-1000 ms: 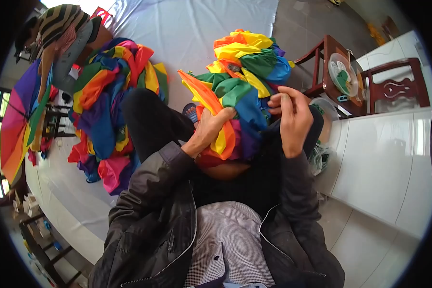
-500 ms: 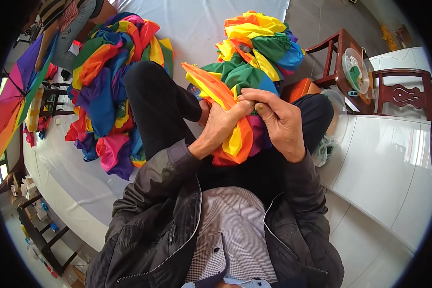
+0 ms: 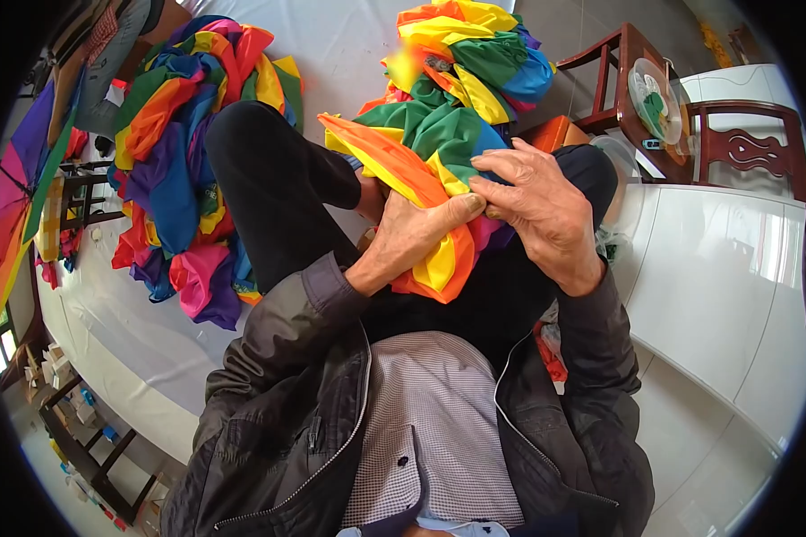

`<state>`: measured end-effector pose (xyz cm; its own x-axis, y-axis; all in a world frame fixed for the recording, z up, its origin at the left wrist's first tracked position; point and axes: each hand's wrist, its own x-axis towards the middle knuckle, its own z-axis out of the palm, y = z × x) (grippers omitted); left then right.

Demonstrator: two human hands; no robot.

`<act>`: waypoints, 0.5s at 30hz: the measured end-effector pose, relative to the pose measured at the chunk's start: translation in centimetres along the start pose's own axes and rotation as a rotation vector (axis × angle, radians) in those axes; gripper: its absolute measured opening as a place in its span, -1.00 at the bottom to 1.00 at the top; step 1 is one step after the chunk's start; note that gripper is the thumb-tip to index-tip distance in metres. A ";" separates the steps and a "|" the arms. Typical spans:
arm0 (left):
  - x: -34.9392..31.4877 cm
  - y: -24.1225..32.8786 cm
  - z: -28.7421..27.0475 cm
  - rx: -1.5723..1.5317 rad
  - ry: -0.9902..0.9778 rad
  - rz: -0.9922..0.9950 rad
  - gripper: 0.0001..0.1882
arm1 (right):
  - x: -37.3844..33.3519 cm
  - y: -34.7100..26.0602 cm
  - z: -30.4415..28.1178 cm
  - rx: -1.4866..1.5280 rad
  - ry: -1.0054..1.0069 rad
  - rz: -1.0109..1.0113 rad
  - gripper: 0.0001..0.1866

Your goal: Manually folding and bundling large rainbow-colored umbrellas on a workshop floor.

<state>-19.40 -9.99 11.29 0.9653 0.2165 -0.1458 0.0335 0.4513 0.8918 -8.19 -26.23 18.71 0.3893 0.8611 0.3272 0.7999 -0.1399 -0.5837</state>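
A rainbow-striped cloth [image 3: 403, 170], thin and slightly shiny, lies bunched across my lap, with orange, yellow, green and blue panels showing. My left hand [image 3: 410, 234] is closed round a fold of it, the thumb stretched along the top towards the right. Against the cloth's right side, close to the left thumb tip, my right hand [image 3: 546, 210] has its fingers bent and closed on the edge. Its thumb is mostly hidden, and any small item between the fingertips cannot be made out. Beyond the lap, the cloth runs up to a heap of similar fabric [image 3: 488, 63].
To my left lies a bigger heap of rainbow fabric [image 3: 175, 170]. An open rainbow umbrella [image 3: 27, 188] stands farther left, near another person's leg [image 3: 107, 85]. At right are a wooden chair [image 3: 748, 152], a clear round container [image 3: 649, 98] and an orange box [image 3: 555, 134].
My right hand has turned and shifted slightly right, its fingers spreading more over the cloth's edge. The left hand keeps its hold. The whole view has shifted a little.
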 end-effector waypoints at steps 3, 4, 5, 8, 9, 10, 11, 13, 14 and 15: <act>-0.4 0.3 -0.6 0.045 -0.036 -0.079 -0.56 | -0.1 -0.1 -0.3 -0.155 0.021 -0.068 -0.68; -0.5 0.3 -0.8 0.067 -0.053 -0.117 -0.53 | -0.2 -0.2 -0.4 -0.154 0.021 -0.065 -0.68; -0.5 0.3 -0.8 0.067 -0.054 -0.120 -0.53 | -0.2 -0.3 -0.6 -0.168 0.017 -0.065 -0.68; -0.7 0.2 -1.1 0.127 -0.085 -0.062 -0.50 | -0.1 -0.7 -0.9 -0.198 0.005 -0.073 -0.68; -0.7 0.1 -1.1 0.127 -0.084 -0.063 -0.50 | -0.1 -1.0 -0.8 -0.243 -0.023 -0.071 -0.68; -0.8 0.1 -1.1 0.123 -0.081 -0.043 -0.51 | -0.1 -1.4 -0.8 -0.288 -0.052 -0.069 -0.69; -0.9 0.0 -1.0 0.119 -0.080 -0.022 -0.53 | 0.0 -1.7 -0.8 -0.334 -0.080 -0.066 -0.69; -0.9 0.0 -1.1 0.114 -0.077 0.000 -0.54 | 0.2 -2.2 -0.9 -0.389 -0.106 -0.079 -0.71; -0.9 0.0 -1.2 0.130 -0.080 -0.008 -0.54 | 0.4 -2.4 -0.9 -0.444 -0.131 -0.093 -0.73; -1.0 0.1 -1.3 0.147 -0.083 -0.015 -0.53 | 0.4 -2.6 -0.9 -0.499 -0.156 -0.106 -0.74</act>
<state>-20.65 -9.08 10.95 0.9823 0.1359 -0.1293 0.0797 0.3215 0.9436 -9.66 -25.94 21.05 0.2524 0.9402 0.2288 0.9660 -0.2311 -0.1160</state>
